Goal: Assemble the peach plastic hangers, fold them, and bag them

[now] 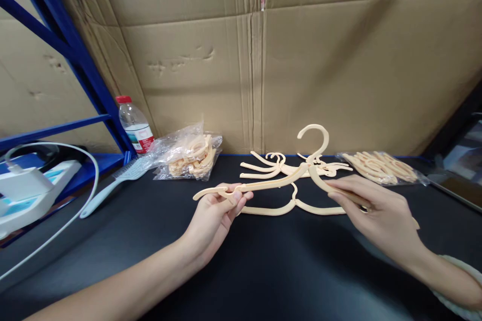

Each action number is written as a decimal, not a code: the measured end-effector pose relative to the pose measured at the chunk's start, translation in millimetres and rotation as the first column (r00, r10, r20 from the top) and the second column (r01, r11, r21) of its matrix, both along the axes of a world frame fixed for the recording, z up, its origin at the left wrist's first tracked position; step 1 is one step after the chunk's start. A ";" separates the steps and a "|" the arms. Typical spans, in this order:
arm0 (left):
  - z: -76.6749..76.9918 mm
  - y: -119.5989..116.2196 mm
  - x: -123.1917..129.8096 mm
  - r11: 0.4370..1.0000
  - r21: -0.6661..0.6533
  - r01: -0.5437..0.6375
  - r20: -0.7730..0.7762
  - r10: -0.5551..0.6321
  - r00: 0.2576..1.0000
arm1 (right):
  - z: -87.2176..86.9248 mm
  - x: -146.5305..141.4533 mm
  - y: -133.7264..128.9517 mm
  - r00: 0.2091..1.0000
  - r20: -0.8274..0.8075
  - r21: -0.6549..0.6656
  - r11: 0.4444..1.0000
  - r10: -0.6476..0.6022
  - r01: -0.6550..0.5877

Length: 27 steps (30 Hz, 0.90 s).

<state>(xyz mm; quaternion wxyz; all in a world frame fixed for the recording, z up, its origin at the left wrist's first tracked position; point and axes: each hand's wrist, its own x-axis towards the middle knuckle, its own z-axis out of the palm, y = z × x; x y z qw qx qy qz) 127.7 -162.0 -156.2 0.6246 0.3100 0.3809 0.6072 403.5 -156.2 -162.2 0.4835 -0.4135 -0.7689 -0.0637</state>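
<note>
A cream plastic clothes hanger [280, 181] is held up over the black table, its hook pointing upward. My left hand [216, 215] pinches its left arm near the tip, thumb on top. My right hand [376, 215] wraps round its right arm, hiding much of that side. Behind and below it, a second cream hanger [271, 210] lies flat, partly covered by my hands. Farther back rests a loose group of cream hangers [259, 170] with their arms folded together.
Clear plastic bags of hanger parts lie at back left [194, 158] and back right [384, 166]. Left of them are a red-capped bottle [137, 128], a pale hairbrush [122, 179] and a white power strip [26, 195] with a cable. A cardboard wall [196, 70] closes the back.
</note>
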 end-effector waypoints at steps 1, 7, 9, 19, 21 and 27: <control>0.2 -1.4 1.4 0.999 -0.035 -0.006 -0.011 0.005 1.000 | -0.1 1.6 2.2 1.000 0.002 -0.017 1.000 -0.006 0.006; -4.5 -23.4 12.7 0.952 -0.031 0.303 -0.477 -0.281 0.833 | 3.8 14.2 13.1 1.000 -0.005 -0.147 0.989 0.017 -0.018; -4.1 -32.9 13.0 0.845 0.201 0.496 -0.782 -0.167 0.601 | 7.2 16.0 13.1 0.998 -0.017 -0.230 0.971 0.059 -0.062; -8.9 -25.9 3.8 0.601 0.375 0.706 -0.845 0.535 -0.007 | 13.0 16.5 9.1 0.953 0.199 -0.617 0.784 0.227 -0.058; -9.7 -23.4 4.1 0.616 0.304 0.727 -0.857 0.510 -0.074 | 11.8 17.4 9.2 0.932 0.269 -0.614 0.788 0.242 -0.027; -9.1 -20.0 5.3 0.623 0.262 0.737 -0.840 0.523 -0.145 | 6.8 22.0 11.1 0.891 0.376 -0.541 0.841 0.253 -0.011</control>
